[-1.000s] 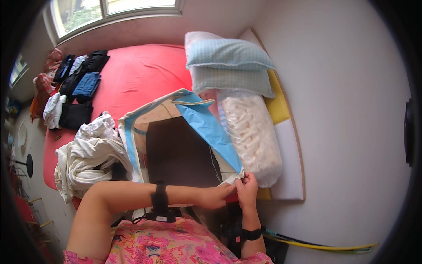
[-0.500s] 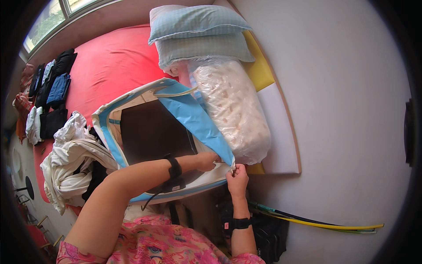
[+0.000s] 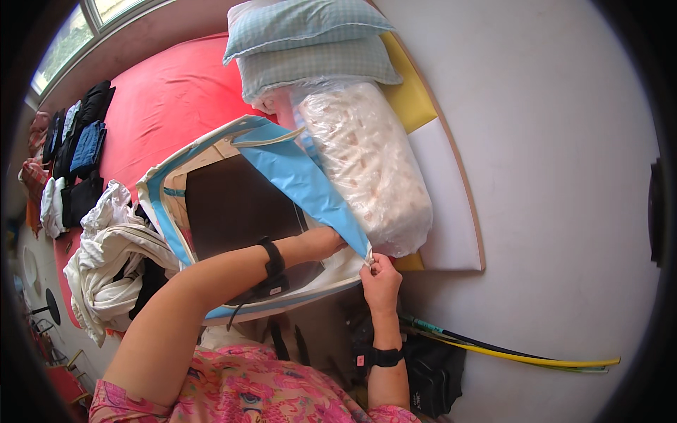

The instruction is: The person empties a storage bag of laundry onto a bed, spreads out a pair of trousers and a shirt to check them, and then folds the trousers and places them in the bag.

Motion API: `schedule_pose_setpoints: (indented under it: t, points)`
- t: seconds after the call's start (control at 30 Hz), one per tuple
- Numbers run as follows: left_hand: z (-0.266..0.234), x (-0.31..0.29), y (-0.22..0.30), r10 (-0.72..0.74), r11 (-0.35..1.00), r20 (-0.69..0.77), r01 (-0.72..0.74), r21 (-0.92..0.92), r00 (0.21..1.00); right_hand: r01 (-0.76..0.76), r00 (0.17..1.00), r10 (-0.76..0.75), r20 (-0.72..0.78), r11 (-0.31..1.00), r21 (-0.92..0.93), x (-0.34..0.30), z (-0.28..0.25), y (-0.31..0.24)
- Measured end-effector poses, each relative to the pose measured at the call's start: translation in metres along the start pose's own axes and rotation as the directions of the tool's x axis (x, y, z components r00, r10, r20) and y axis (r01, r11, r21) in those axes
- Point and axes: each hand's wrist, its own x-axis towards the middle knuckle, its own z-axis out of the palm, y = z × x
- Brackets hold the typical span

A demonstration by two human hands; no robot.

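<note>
A large blue and white fabric storage bag (image 3: 296, 173) stands before me with its top open. A dark brown panel (image 3: 240, 201) shows inside it. My right hand (image 3: 381, 283) pinches the bag's near right corner between closed fingers. Across the opening stretches my left arm, and my left hand (image 3: 323, 242) reaches in beside that corner. The blue flap covers its fingertips, so its grip is hidden. Both wrists wear black bands.
Against the bag's right side lies a plastic-wrapped bundle (image 3: 367, 162), below stacked checked pillows (image 3: 310, 53). Crumpled white clothes (image 3: 116, 261) lie to its left. Folded clothes (image 3: 84, 144) line the red bed (image 3: 173, 92). Yellow and black poles (image 3: 522, 358) jut out at lower right.
My left hand has slid further under the blue flap, hiding its fingers. The right hand keeps hold of the corner. The whole view has shifted slightly.
</note>
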Motion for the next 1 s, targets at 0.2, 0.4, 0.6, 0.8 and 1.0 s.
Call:
schedule_pose_setpoints:
  t: [0.2,0.4,0.6,0.8,1.0]
  points:
    - [-0.010,-0.007,-0.004,0.113,0.991,0.164,-0.122,0.050,0.980,0.066,0.989,-0.081,-0.124,0.990,-0.125,0.004,0.004,0.011]
    - [-0.031,-0.034,0.009,0.162,0.986,0.309,-0.166,-0.015,0.937,0.075,0.991,-0.093,-0.101,0.983,-0.168,0.000,-0.001,0.004]
    - [-0.003,-0.021,0.027,0.259,0.963,0.274,-0.226,-0.147,0.926,-0.125,0.989,0.097,0.109,0.949,0.291,-0.001,-0.007,0.001]
    - [-0.002,-0.020,0.029,0.253,0.966,0.252,-0.228,-0.122,0.934,-0.259,0.953,0.171,0.248,0.886,0.385,0.000,-0.020,0.014]
    - [-0.002,-0.019,0.024,0.250,0.967,0.244,-0.232,-0.101,0.937,-0.276,0.949,0.192,0.251,0.891,0.360,0.000,-0.022,0.015]
